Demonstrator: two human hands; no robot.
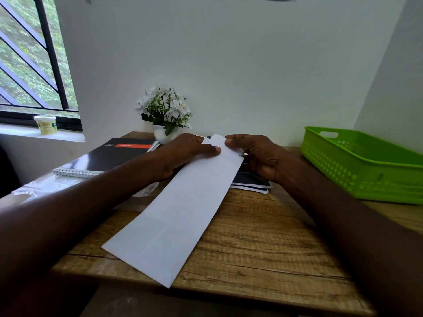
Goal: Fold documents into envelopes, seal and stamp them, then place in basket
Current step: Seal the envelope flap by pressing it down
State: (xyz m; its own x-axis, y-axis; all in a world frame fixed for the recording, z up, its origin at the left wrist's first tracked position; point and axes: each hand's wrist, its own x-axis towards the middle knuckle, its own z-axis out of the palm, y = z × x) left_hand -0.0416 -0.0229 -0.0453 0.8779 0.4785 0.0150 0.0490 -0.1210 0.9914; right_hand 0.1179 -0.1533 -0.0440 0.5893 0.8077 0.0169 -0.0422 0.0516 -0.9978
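Note:
A long white envelope (178, 209) lies slanted over the wooden table (263, 243), its near corner past the front edge. At its far end a folded white document (219, 140) sticks out of the opening. My left hand (183, 154) grips the envelope's far left edge, thumb on top. My right hand (256, 154) pinches the top of the document at the envelope's mouth. The green plastic basket (357, 165) stands at the right side of the table; its visible inside holds nothing.
A black spiral notebook (109, 156) lies at the back left. A white pot of white flowers (163, 113) stands against the wall. Dark booklets (251, 183) lie under my right hand. A small tub (45, 124) sits on the window sill.

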